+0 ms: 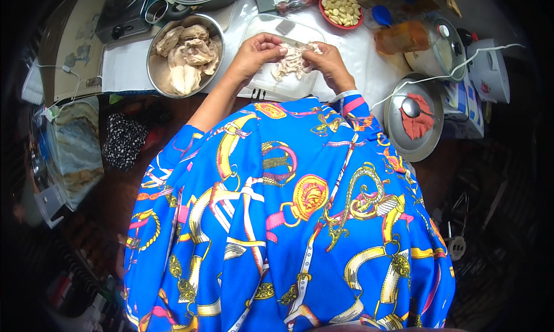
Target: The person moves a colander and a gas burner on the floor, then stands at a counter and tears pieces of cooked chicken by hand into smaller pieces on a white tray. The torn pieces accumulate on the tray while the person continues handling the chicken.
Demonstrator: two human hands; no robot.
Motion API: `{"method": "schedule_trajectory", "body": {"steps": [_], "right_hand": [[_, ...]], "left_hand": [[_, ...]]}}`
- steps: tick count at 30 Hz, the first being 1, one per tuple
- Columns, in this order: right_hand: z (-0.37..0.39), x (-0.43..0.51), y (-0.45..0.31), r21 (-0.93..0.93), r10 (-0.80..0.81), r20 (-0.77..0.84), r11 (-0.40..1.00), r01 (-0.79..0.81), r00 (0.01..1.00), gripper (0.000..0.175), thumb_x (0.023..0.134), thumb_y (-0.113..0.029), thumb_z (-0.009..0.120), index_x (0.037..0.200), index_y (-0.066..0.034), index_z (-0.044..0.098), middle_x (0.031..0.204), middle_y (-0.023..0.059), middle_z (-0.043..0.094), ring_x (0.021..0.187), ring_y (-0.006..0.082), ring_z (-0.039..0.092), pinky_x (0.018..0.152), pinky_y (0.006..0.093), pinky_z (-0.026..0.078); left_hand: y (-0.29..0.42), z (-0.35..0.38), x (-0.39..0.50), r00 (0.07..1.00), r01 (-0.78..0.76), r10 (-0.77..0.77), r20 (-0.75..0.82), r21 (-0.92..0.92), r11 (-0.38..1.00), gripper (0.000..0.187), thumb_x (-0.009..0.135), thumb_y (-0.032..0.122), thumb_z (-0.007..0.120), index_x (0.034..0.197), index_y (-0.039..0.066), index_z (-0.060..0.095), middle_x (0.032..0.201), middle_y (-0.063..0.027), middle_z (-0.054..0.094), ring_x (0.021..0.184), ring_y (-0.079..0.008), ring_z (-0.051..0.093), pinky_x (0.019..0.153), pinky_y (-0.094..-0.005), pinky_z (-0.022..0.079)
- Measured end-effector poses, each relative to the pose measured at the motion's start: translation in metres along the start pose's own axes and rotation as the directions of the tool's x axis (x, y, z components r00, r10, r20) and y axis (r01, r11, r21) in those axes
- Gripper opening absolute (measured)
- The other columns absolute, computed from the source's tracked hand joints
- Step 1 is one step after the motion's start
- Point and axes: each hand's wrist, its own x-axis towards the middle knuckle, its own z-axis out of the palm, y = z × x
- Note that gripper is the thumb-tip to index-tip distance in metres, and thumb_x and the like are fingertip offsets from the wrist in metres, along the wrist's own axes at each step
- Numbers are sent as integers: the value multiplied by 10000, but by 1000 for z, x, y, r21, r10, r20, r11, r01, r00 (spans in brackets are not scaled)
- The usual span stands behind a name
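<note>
My left hand (262, 53) pinches the left edge of pale shredded meat (290, 66), which looks like cooked chicken, between thumb and fingertips. Across from it, my right hand (329, 63) grips the same meat at its right side. Both hands are over a clear plastic container (264, 83) on the white-covered table, with shreds between and below the fingers. Left of the container stands a stainless steel bowl (159, 79) holding several large pieces of cooked chicken (186, 79). How much meat lies under my fingers is partly hidden.
Beyond my right hand sits a red bowl (346, 28) of peeled garlic cloves. An amber-filled bottle (402, 38), a lidded pot (446, 50) and a metal basin (400, 139) with a spoon (411, 108) stand right. A white cable (450, 74) crosses there. Far left is a stove (125, 22).
</note>
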Motion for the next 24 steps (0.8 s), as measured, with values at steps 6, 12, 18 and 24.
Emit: {"method": "schedule_trajectory", "body": {"steps": [6,12,18,24], "right_hand": [[12,-7,-13,-4,-33,147,999,34,989,246,806,-162,649,965,19,600,742,25,610,611,70,556,521,194,460],[22,-1,-8,-105,-26,29,994,29,999,185,783,-139,659,890,5,613,713,43,601,567,82,549,498,213,469],[25,1,-7,-68,-31,-37,997,28,999,182,761,-140,672,849,1,600,690,25,580,571,85,545,477,221,466],[8,-2,-9,46,21,41,999,-22,999,236,778,-158,671,939,6,617,726,27,602,581,81,550,504,202,459]], "left_hand": [[8,-2,0,1000,11,-9,-24,83,996,293,779,82,670,1036,-7,562,867,-83,642,773,-123,619,690,-227,508],[7,5,4,998,-38,44,-34,160,986,270,767,56,669,995,-20,548,828,-97,641,753,-124,620,664,-237,513],[-5,8,7,984,-114,141,-113,216,970,273,755,51,685,959,-17,517,784,-98,632,733,-125,620,651,-230,511],[0,0,6,989,-116,129,-75,152,982,262,765,58,683,952,-12,513,777,-83,624,724,-123,621,652,-218,510]]}}
